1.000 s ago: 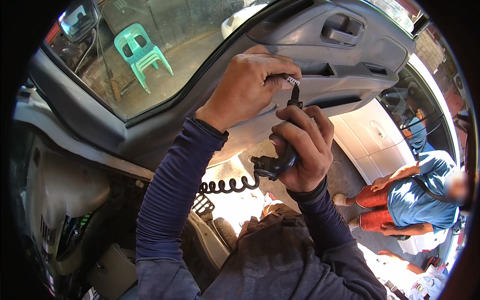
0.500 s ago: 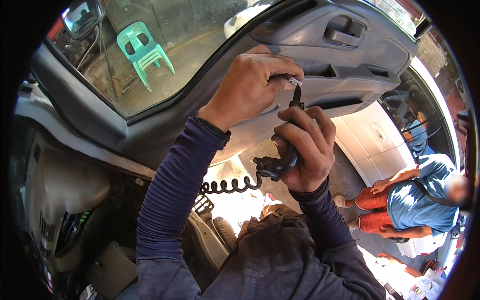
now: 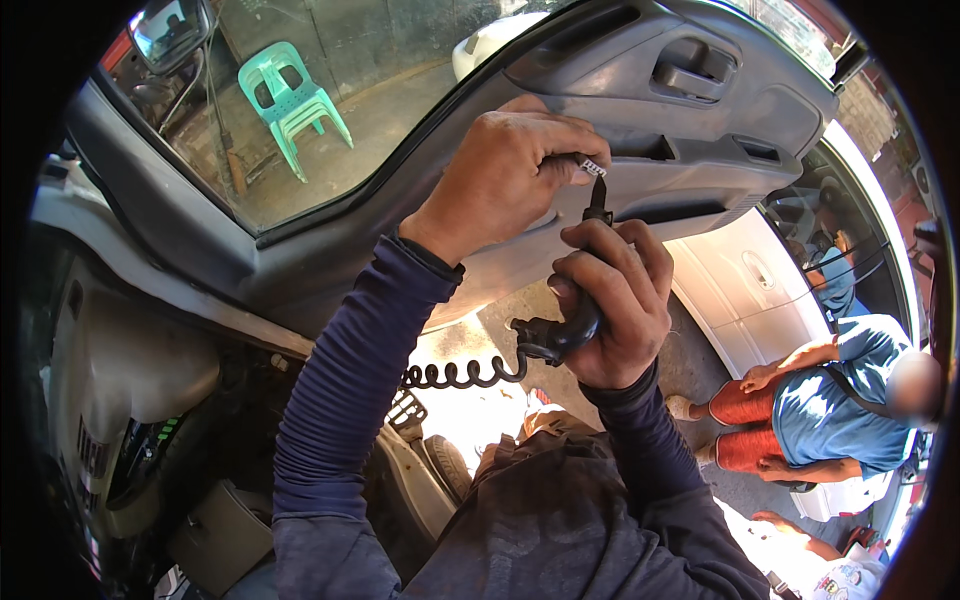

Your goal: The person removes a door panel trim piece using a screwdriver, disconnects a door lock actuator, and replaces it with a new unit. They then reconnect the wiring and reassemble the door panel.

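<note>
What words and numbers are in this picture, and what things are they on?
No text is clear enough to read.
White shirt: coloured print, too small and blurred.
Black tool in the right hand: no readable lettering.
Small white piece in the left hand: none readable.

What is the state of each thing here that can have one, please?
Left hand: closed on the small connector.
Small connector: pinched, end exposed.
Right hand: closed around the black tool.
Black tool: gripped, tip beside the small connector; contact unclear.
Coiled cord: joined to the black tool, coils spaced.
Car door: open.
Green plastic chairs: stacked, upright.
</note>
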The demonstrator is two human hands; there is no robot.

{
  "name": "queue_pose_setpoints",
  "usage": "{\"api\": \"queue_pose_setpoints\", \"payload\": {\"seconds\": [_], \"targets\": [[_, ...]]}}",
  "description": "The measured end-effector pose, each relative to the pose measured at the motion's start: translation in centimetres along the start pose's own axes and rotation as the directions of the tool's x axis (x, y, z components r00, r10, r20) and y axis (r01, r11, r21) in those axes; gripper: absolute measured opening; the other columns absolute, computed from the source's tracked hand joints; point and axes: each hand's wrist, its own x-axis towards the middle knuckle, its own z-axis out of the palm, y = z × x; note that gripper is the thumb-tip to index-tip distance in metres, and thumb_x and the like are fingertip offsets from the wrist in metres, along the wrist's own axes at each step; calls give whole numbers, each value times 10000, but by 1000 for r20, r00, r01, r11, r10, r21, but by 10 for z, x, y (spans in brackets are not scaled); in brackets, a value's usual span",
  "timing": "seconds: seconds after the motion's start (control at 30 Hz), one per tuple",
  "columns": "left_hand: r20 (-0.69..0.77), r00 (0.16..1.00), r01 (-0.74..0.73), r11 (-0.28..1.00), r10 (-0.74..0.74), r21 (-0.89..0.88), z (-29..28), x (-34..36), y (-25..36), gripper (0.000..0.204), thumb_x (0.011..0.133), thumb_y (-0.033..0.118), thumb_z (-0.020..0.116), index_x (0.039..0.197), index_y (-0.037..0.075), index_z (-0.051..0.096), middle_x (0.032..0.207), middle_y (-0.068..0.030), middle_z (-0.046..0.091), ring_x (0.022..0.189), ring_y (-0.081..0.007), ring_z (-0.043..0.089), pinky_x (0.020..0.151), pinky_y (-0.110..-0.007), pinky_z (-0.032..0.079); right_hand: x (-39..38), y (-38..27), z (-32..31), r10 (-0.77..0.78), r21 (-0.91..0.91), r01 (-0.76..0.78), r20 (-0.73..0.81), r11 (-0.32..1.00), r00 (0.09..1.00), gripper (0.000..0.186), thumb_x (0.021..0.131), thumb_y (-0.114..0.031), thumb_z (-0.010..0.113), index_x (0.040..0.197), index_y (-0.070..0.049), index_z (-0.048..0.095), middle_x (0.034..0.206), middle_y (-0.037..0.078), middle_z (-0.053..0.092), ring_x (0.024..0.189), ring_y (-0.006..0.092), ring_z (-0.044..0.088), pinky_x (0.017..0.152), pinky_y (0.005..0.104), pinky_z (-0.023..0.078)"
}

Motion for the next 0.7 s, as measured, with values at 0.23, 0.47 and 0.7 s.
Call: {"api": "queue_pose_setpoints", "payload": {"seconds": [0.23,0.47,0.7], "targets": [[-14,1000,9,1000,-9,-12,1,1,0,216,820,95,791,1036,92,792,1031,-28,787,963,-224,676,881,-356,559,-1,1,-3,2,0,-2,9,1000,1000,285,678,-32,770,940,-102,687,1082,60,718,1031,335,607,892,406,493],[-18,1000,-22,1000,22,5,2,1,-1,220,805,84,789,1025,83,789,1017,-38,785,933,-239,667,871,-357,550,1,5,-2,-4,-6,4,0,1000,1000,275,686,-43,784,937,-101,688,1080,60,717,1030,336,606,899,413,488],[-18,1000,-5,1000,5,-11,2,1,0,209,808,84,788,1017,79,791,1011,-34,785,913,-240,658,860,-359,551,0,4,-2,9,-8,-9,15,1000,1000,235,715,-74,785,930,-99,692,1074,62,722,1034,336,605,904,418,484]]}}
